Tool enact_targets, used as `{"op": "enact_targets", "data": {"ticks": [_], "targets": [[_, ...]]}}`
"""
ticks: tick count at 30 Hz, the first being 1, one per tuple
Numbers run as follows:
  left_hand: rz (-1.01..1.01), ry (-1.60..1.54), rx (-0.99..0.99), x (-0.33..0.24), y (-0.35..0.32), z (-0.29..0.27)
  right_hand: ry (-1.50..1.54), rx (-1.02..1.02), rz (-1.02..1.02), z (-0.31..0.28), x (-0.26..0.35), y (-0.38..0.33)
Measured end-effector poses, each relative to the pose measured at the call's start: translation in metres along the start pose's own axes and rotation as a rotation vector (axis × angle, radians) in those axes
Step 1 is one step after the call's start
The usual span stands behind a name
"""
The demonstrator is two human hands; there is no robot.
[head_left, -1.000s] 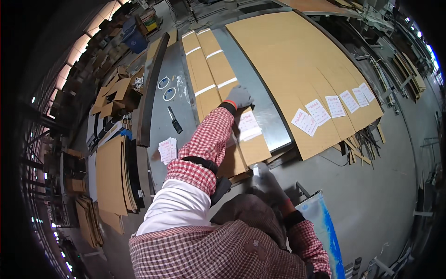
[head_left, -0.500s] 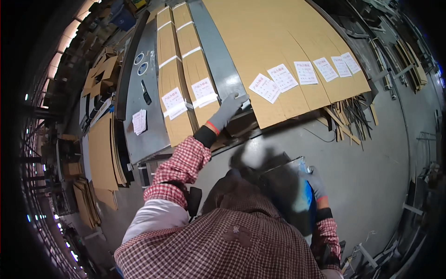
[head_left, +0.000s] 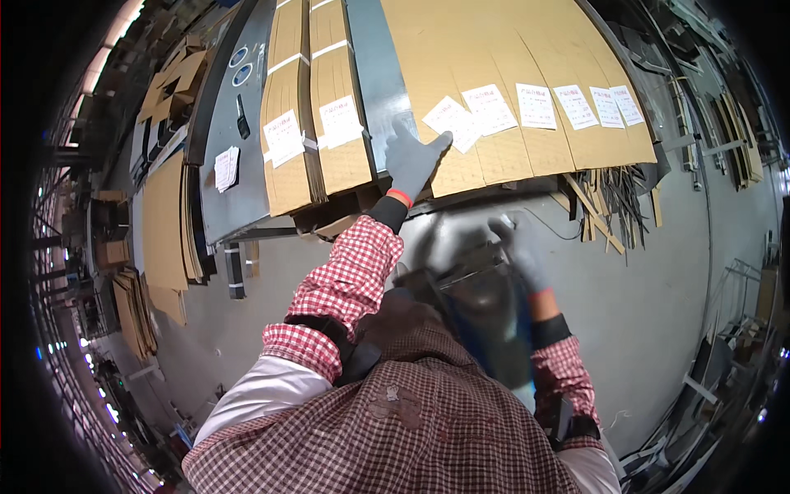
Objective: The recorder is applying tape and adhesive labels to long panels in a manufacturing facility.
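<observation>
My left hand [head_left: 414,163], in a grey glove, rests over the table's front edge with fingers spread. Its thumb touches the left edge of a broad stack of cardboard sheets [head_left: 461,49], close to a white paper label [head_left: 452,123]. Left of it lie two strapped cardboard bundles [head_left: 339,70], each bearing a white label [head_left: 341,121]. My right hand [head_left: 524,253], gloved and smeared by motion, is lower down beside a dark, glossy object [head_left: 481,296] in front of my body; its fingers do not show clearly.
On the grey metal table [head_left: 218,202] lie a dark-handled knife [head_left: 242,117], tape rolls [head_left: 241,75] and a pile of labels [head_left: 226,170]. Several labels [head_left: 536,107] line the sheets' front. Loose strips [head_left: 609,214] hang below the right corner. Cardboard sheets [head_left: 164,218] lean at left.
My left hand has turned and opened wider, its thumb now at the broad sheets' edge. My right hand has moved forward and left. The whole view has shifted slightly.
</observation>
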State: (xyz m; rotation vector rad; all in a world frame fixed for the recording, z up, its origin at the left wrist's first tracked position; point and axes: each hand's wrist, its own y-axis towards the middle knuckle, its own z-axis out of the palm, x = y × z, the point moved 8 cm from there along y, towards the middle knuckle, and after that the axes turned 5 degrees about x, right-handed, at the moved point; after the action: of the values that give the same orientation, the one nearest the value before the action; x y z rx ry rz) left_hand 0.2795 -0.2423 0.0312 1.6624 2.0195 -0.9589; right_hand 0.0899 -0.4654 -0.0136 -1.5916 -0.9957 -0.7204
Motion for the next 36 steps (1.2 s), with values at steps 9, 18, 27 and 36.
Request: {"op": "enact_targets", "data": {"ticks": [9,18,27,36], "targets": [[0.138,-0.585,0.418,0.033,0.052,0.032,0.804,-0.134,0.227,0.062,0.016,0.049],[0.067,-0.241,0.213,0.044,0.031,0.045,1.278,-0.063,0.125,0.080,0.009,0.090],[0.264,-0.408,0.133,0.039,0.031,0.054,1.087,-0.036,0.138,0.076,0.001,0.092],[0.064,-0.451,0.278,0.069,-0.058,0.083,-0.463,-0.038,-0.998,0.018,0.065,-0.013]]}}
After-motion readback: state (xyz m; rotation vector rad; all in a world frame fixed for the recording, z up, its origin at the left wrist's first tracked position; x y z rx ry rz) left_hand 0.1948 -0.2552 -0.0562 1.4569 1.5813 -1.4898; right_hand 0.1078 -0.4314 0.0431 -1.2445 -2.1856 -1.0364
